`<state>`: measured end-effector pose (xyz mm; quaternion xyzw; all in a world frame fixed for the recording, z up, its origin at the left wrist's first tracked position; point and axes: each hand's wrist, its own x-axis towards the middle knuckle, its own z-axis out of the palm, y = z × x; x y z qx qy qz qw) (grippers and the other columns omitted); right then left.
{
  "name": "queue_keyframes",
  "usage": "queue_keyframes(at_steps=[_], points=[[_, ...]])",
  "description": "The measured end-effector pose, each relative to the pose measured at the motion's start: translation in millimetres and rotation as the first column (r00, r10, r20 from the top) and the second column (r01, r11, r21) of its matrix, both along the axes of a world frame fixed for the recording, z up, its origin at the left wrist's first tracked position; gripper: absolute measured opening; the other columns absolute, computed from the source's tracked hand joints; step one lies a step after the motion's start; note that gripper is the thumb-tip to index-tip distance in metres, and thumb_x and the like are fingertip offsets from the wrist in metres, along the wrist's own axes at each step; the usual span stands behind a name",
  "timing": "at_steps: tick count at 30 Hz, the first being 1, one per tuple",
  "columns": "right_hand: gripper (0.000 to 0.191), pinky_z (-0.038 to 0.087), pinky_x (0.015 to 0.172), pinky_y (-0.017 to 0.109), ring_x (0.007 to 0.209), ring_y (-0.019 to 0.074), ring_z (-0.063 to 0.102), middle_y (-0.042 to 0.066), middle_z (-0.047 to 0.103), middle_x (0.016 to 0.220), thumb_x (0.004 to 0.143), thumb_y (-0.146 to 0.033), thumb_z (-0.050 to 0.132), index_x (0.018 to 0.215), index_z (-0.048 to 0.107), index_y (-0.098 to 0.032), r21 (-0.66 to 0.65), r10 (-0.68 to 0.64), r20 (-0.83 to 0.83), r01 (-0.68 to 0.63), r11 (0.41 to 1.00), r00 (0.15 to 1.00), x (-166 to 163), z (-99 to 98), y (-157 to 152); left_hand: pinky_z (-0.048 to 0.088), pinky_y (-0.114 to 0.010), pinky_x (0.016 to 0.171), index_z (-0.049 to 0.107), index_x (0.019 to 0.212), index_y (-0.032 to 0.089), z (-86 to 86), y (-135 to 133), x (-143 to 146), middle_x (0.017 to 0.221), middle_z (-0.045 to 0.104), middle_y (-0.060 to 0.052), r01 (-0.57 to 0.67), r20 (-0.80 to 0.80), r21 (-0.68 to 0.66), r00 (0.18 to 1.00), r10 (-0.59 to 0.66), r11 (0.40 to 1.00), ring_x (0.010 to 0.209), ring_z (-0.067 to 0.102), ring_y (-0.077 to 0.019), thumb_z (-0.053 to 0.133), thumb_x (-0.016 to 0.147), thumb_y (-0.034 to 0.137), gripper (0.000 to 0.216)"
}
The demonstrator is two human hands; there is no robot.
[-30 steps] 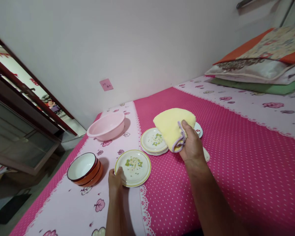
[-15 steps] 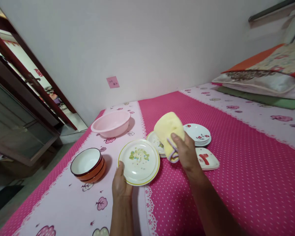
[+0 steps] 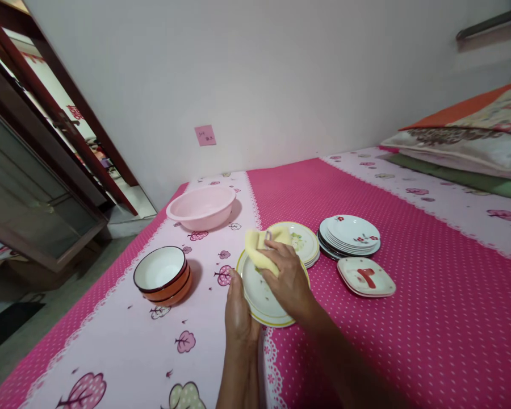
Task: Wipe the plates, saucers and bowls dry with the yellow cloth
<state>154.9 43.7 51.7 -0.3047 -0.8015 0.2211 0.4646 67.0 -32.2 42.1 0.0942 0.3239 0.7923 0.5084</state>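
round cream plate with a yellow-green rim (image 3: 259, 292) lay on the pink bedspread (image 3: 409, 318), just in front of a stack of like plates (image 3: 302, 241) | left hand (image 3: 237, 311) gripped its near-left edge | right hand (image 3: 287, 279) pressed a crumpled yellow cloth (image 3: 258, 253) on its face (fingers closed on the cloth) | orange bowls (image 3: 164, 278) sat to the left

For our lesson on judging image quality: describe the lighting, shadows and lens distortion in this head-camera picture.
Head view: soft, even light with no glare; the orange bowls and pink basin cast faint shadows to their right; the wide lens tilts the door frame; the plate under the cloth stays sharp.
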Motion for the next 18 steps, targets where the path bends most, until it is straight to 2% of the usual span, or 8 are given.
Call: queue_keyframes(at_steps=[4,8,10,13,15,18], points=[[0.039,0.041,0.114,0.048,0.128,0.0279,0.056,0.008,0.070,0.132,0.083,-0.011,0.061,0.117,0.076,-0.024,-0.046,0.231,-0.052,-0.233,0.971,0.972,-12.2,3.1,-14.4,0.055,-0.037,0.105,0.070,0.128,0.016,0.9,1.9,-1.1,0.125,0.075,-0.014,-0.039,0.046,0.023,0.998,0.037,0.999,0.122,0.069,-0.0273,0.054,0.100,0.048,0.045],[0.034,0.043,0.109,0.040,0.121,0.0261,0.061,0.005,0.077,0.115,0.080,-0.011,0.061,0.106,0.079,-0.025,-0.175,0.487,0.059,-0.471,0.864,0.871,-7.2,18.4,-24.8,0.058,-0.032,0.098,0.075,0.110,0.015,0.6,-2.3,-15.1,0.101,0.080,-0.009,-0.053,0.057,-0.012,0.997,0.054,0.999,0.101,0.075,-0.0223,0.055,0.099,0.043,0.036],[0.031,0.046,0.101,0.035,0.110,0.0243,0.065,0.003,0.078,0.103,0.076,-0.010,0.061,0.095,0.081,-0.026,-0.224,0.580,0.137,-0.545,0.808,0.803,2.8,27.1,-26.1,0.059,-0.038,0.097,0.076,0.102,0.013,0.7,-6.6,-23.8,0.095,0.080,-0.012,-0.016,0.057,-0.045,0.998,0.018,0.999,0.100,0.076,-0.0263,0.050,0.101,0.049,0.045],[0.029,0.048,0.089,0.031,0.095,0.0215,0.069,0.000,0.078,0.091,0.071,-0.008,0.063,0.085,0.082,-0.026,-0.270,0.649,0.199,-0.595,0.757,0.734,20.9,34.1,-22.3,0.058,-0.046,0.101,0.075,0.112,0.009,0.9,-11.4,-35.0,0.106,0.079,-0.019,0.032,0.063,-0.096,0.998,-0.026,0.995,0.114,0.072,-0.0340,0.043,0.102,0.055,0.057],[0.029,0.047,0.089,0.032,0.095,0.0222,0.069,0.000,0.078,0.092,0.069,-0.008,0.064,0.083,0.082,-0.026,-0.298,0.629,0.261,-0.559,0.774,0.732,30.9,33.8,-16.7,0.055,-0.049,0.105,0.070,0.126,0.009,1.5,-12.3,-39.7,0.119,0.077,-0.020,0.004,0.074,-0.115,0.997,0.004,0.993,0.123,0.068,-0.0345,0.041,0.103,0.054,0.058],[0.031,0.046,0.096,0.037,0.105,0.0254,0.067,0.002,0.078,0.100,0.071,-0.007,0.065,0.088,0.081,-0.026,-0.257,0.488,0.360,-0.418,0.871,0.795,39.0,27.5,-4.7,0.051,-0.050,0.110,0.062,0.138,0.009,3.7,-11.3,-41.1,0.129,0.073,-0.019,-0.054,0.085,-0.127,0.994,0.066,0.990,0.131,0.063,-0.0337,0.038,0.104,0.052,0.060]])
